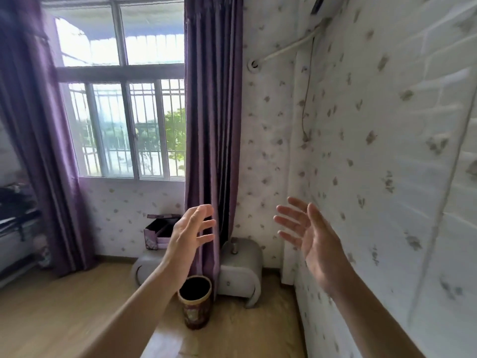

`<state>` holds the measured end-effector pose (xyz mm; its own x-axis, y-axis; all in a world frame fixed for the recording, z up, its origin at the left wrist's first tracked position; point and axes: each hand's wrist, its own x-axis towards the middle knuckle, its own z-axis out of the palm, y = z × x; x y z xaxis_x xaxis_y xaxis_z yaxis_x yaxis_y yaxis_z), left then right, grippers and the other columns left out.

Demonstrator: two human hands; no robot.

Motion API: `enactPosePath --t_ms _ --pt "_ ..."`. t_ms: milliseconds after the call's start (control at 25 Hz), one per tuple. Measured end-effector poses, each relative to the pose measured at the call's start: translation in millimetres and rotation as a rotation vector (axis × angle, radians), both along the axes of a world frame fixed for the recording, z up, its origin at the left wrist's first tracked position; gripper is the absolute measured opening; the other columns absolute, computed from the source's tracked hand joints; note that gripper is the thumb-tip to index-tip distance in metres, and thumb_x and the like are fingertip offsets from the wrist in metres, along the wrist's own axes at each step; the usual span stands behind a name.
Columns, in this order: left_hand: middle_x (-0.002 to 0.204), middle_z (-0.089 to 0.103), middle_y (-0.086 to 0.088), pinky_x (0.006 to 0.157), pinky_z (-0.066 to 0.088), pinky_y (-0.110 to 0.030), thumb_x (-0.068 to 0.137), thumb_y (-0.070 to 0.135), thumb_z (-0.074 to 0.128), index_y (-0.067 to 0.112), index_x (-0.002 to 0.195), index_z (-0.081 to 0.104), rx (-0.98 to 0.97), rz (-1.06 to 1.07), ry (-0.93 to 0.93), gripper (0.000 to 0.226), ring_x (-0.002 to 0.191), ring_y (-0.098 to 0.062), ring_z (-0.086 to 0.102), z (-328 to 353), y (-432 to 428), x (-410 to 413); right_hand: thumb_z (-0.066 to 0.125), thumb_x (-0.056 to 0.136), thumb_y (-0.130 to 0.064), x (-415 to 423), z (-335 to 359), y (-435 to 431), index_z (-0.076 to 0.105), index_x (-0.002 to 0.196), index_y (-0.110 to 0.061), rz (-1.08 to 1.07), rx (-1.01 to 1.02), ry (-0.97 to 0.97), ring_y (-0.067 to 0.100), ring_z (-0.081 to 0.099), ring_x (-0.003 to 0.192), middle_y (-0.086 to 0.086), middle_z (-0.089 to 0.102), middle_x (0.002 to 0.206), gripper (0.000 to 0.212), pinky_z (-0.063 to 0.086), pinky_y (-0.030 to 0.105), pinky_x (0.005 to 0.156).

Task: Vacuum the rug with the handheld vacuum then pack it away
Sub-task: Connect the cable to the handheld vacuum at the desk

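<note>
Left hand: raised, palm inward, grip open and empty. Right hand: raised opposite, fingers spread, grip likewise open and empty.

Task items: neither the handheld vacuum nor the rug appears anywhere in view. Step judged: either not begun or already finished, which cannot be told from this moment. The next move calls for turning to find the vacuum.

Below the left grip: a dark cylindrical bin on the wooden floor.

Beyond both grips: a grey rounded cabinet, a purple curtain hanging before it, and an open box, possibly a storage case; blur prevents certainty.

Farthest: barred window.

Right of the right grip: patterned wall, close enough to hamper a wide swing.
</note>
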<state>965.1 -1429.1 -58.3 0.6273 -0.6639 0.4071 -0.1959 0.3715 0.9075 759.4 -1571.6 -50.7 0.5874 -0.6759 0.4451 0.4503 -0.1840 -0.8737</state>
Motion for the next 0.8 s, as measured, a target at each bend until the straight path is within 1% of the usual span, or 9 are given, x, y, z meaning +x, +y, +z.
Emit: enactPosePath --t_ms 120,200,280,320,440,520,640,720,800 --pt "0.122 0.067 -0.002 0.091 0.053 -0.045 0.073 0.063 0.054 0.02 0.116 0.065 -0.015 0.05 -0.02 0.062 0.113 -0.02 0.064 15.6 -64.9 46.3 0.041 0.089 -0.055 50.8 16.9 -75.8 0.056 0.133 -0.017 0.015 0.0 0.001 0.024 0.065 0.117 0.007 0.068 0.126 0.06 0.051 0.044 0.098" --pt "0.123 0.066 -0.004 0.093 0.052 -0.048 0.077 0.063 0.054 0.019 0.119 0.064 -0.018 0.083 -0.026 0.062 0.114 -0.021 0.063 17.6 -95.8 79.5 0.048 0.084 -0.065 84.4 22.4 -115.7 0.057 0.132 -0.017 0.061 -0.008 0.012 0.024 0.065 0.117 0.008 0.069 0.126 0.069 0.051 0.045 0.098" --pt "0.123 0.067 -0.006 0.093 0.052 -0.049 0.076 0.065 0.056 0.017 0.12 0.064 -0.042 0.109 -0.008 0.065 0.114 -0.024 0.063 14.3 -117.0 108.5 0.06 0.069 -0.079 113.9 22.3 -144.0 0.058 0.13 -0.018 0.098 -0.009 0.023 0.025 0.066 0.116 0.007 0.069 0.125 0.087 0.051 0.046 0.096" --pt "0.122 0.067 -0.007 0.092 0.053 -0.047 0.073 0.069 0.059 0.016 0.12 0.064 -0.062 0.134 -0.006 0.07 0.113 -0.024 0.063 10.2 -131.1 127.6 0.062 0.064 -0.082 134.4 19.3 -162.4 0.059 0.13 -0.019 0.107 -0.011 0.023 0.026 0.066 0.115 0.007 0.07 0.124 0.091 0.051 0.047 0.095" --pt "0.122 0.068 -0.005 0.086 0.054 -0.042 0.062 0.078 0.063 0.018 0.117 0.065 -0.092 0.197 -0.015 0.081 0.11 -0.023 0.065 1.3 -174.3 187.3 0.062 0.064 -0.081 201.3 7.9 -216.7 0.059 0.13 -0.02 0.138 -0.006 0.006 0.026 0.066 0.115 0.008 0.07 0.124 0.09 0.05 0.05 0.097" --pt "0.121 0.069 -0.004 0.084 0.054 -0.04 0.063 0.077 0.063 0.018 0.116 0.065 -0.116 0.232 -0.008 0.079 0.109 -0.023 0.065 -7.7 -204.2 234.3 0.063 0.064 -0.081 255.4 0.5 -251.5 0.059 0.13 -0.019 0.165 0.0 -0.009 0.027 0.067 0.115 0.009 0.07 0.124 0.09 0.049 0.051 0.098" --pt "0.116 0.071 -0.001 0.085 0.054 -0.04 0.069 0.072 0.061 0.016 0.115 0.065 -0.144 0.277 -0.003 0.073 0.108 -0.021 0.066 -12.7 -240.3 305.3 0.067 0.055 -0.084 340.6 0.0 -288.7 0.059 0.129 -0.018 0.196 0.002 0.003 0.027 0.067 0.114 0.009 0.071 0.122 0.099 0.051 0.046 0.094" --pt "0.115 0.071 0.0 0.082 0.056 -0.037 0.06 0.08 0.064 0.016 0.113 0.066 -0.156 0.326 0.041 0.083 0.106 -0.019 0.067 -7.2 -261.6 363.1 0.067 0.054 -0.084 405.8 7.3 -313.6 0.059 0.129 -0.019 0.225 -0.022 0.031 0.028 0.066 0.115 0.008 0.071 0.122 0.099 0.052 0.043 0.091" --pt "0.119 0.07 -0.002 0.081 0.056 -0.036 0.056 0.082 0.064 0.013 0.116 0.065 -0.168 0.38 0.059 0.091 0.107 -0.02 0.067 -3.9 -276.1 413.6 0.065 0.057 -0.085 463.6 15.2 -334.0 0.06 0.127 -0.023 0.269 -0.061 0.046 0.027 0.066 0.116 0.006 0.071 0.122 0.094 0.052 0.043 0.092"
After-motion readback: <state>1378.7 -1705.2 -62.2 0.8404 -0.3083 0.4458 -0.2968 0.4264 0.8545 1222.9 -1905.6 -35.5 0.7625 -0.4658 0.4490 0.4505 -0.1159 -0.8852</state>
